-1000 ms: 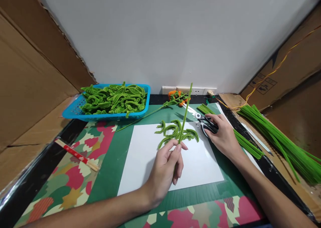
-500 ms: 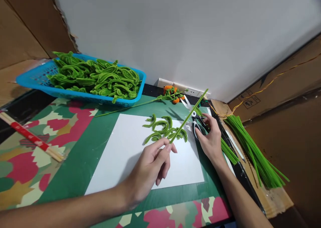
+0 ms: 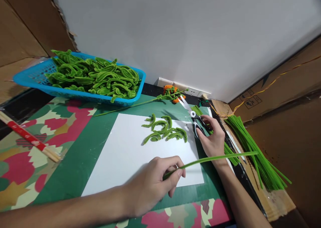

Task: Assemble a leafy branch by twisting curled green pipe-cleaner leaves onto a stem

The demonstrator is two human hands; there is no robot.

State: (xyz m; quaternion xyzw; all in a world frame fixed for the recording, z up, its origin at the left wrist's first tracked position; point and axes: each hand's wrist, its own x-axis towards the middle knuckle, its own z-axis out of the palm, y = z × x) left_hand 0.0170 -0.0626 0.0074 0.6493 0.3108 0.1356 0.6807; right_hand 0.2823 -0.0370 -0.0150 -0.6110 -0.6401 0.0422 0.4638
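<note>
Pinched in my left hand (image 3: pixel 160 181) is a green fuzzy stem (image 3: pixel 213 158), which stretches to the right and passes over my right wrist. My right hand (image 3: pixel 213 137) grips the handles of black and white scissors (image 3: pixel 193 115), their blades pointing up and left. Several short curled green pieces (image 3: pixel 164 129) lie on a white sheet (image 3: pixel 112 161) between the hands and the wall. Beneath the scissors and my right hand, partly hidden, runs a bundle of green stems (image 3: pixel 232 154).
A blue basket (image 3: pixel 130 102) full of folded green pieces stands at the back left. Beside it lies an orange flower (image 3: pixel 169 88) on a long stem. More green stems (image 3: pixel 260 161) rest on cardboard at right. Wrapped chopsticks (image 3: pixel 30 137) are at far left.
My left hand has moved down and slightly right. The stem in it has swung from pointing up and right to nearly level. My right hand and the scissors have shifted only slightly.
</note>
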